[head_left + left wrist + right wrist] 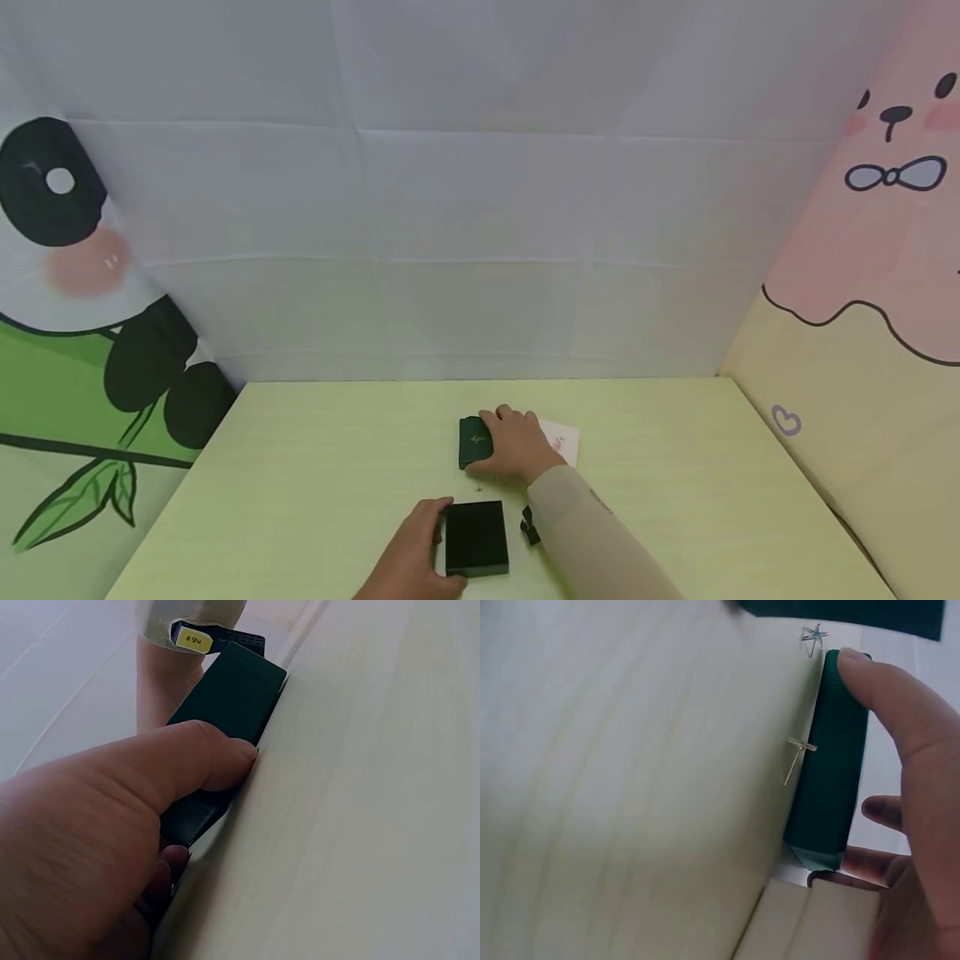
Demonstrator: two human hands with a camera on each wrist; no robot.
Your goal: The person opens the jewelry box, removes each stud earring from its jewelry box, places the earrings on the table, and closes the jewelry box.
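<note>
My left hand (415, 560) holds a flat dark box (477, 537) by its left side near the table's front, thumb at the near corner and fingers at the far one. In the left wrist view its thumb (202, 754) lies along the box's side (236, 690). Farther back, my right hand (517, 446) grips a green box (474, 442) with gold lettering, partly covering it. The right wrist view shows the thumb at one end of this green box (829, 757) and fingers at the other. Small metal pieces like earrings, one gold-toned (801, 750), one star-shaped (814, 634), lie beside it.
A white card or box (564, 439) with a pink print lies behind the right hand. A small black piece (530, 527) shows beside the right sleeve (592, 533). The pale yellow table (337, 467) meets a white cloth wall (465, 308) at the back.
</note>
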